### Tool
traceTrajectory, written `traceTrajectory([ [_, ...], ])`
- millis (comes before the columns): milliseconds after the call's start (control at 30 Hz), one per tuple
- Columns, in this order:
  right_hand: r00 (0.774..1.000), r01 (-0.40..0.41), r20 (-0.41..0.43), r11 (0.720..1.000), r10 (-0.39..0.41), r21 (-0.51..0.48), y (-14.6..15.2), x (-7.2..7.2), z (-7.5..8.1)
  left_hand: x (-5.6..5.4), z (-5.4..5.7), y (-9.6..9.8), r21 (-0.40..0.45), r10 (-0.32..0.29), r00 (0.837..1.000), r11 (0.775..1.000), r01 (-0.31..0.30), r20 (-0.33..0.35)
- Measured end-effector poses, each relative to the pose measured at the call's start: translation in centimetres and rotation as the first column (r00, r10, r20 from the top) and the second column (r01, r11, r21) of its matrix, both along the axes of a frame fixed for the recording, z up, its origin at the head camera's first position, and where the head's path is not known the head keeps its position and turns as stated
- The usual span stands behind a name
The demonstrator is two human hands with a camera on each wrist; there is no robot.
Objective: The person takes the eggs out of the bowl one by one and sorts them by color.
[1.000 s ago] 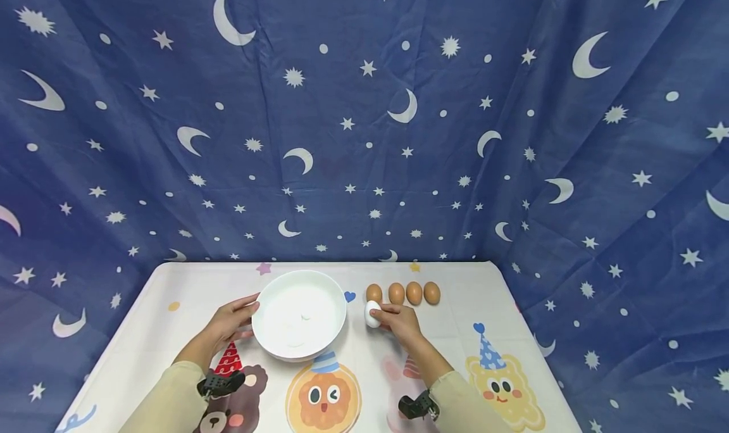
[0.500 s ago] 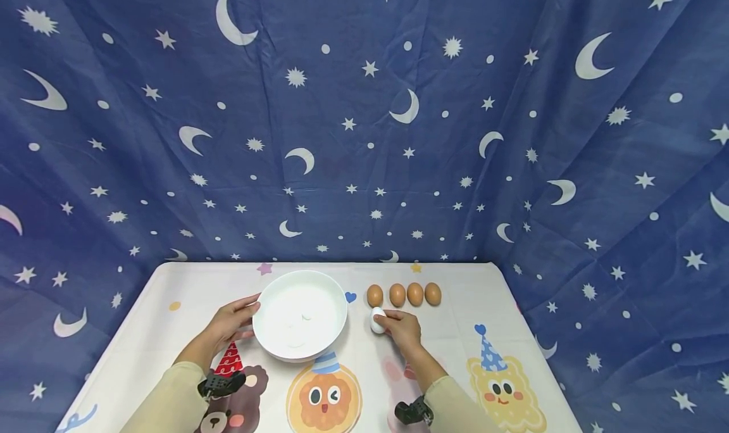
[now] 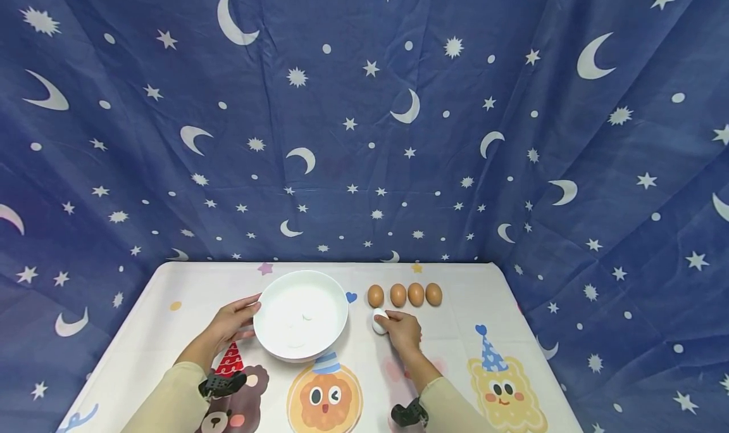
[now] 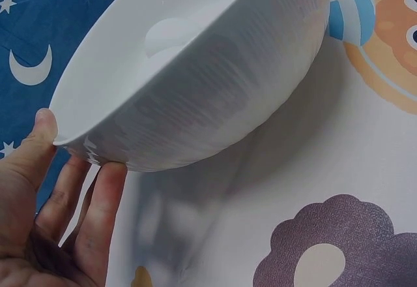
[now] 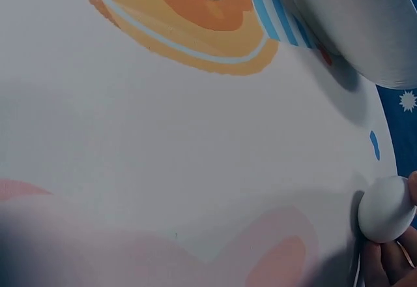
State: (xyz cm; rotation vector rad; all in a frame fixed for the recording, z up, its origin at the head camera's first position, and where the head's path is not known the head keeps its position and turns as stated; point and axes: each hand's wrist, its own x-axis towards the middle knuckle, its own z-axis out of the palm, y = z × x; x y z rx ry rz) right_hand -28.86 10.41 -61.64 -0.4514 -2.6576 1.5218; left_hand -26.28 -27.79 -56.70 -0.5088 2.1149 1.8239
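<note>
Person's left hand (image 3: 230, 321) grasps the side of a white bowl (image 3: 273, 313), thumb up at the rim, other fingers spread against the outer wall below it. The bowl, wide and round, extends to the right of those fingertips, its mouth facing up; whether its base sits flat cannot be told. Inside, across the bowl from the left thumb, lies a rounded white form (image 4: 172, 36), seen from the left wrist; white on white, so its full outline and the count of things in the bowl cannot be made out. Right hand (image 3: 403, 330) pinches a white egg (image 5: 384, 212) at the fingertips, thumb on one side, fingers curled against another. The egg is outside the bowl, to its right, a gap of cloth between; whether it touches the table cannot be told. Four brown eggs (image 3: 416, 295) stand in a row just beyond the right hand's fingers: the leftmost directly past the white egg and slightly apart, the other three close together past the knuckles. Under both hands, white printed tablecloth (image 3: 467, 294); on the near side of the bowl, between the two hands, a printed round winking face (image 3: 324, 398) in a striped hat.
</note>
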Motion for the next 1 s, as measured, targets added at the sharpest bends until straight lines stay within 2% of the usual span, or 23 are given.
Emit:
traceTrajectory([
  [267,0.999,0.035,-0.018,0.999,-0.035,0.018,-0.18,0.1,0.38,-0.1,-0.17,0.0,0.001,-0.003,1.0,1.0,0.003,-0.002],
  [667,0.999,0.053,-0.009,0.998,-0.052,0.023,-0.26,-0.09,-0.02,-0.05,-0.05,-0.09,0.001,0.002,1.0,1.0,-0.002,-0.002],
  [1000,0.998,0.054,-0.018,0.998,-0.054,-0.028,-0.52,0.08,0.21,0.01,-0.14,-0.05,-0.008,-0.005,1.0,1.0,0.005,-0.007],
])
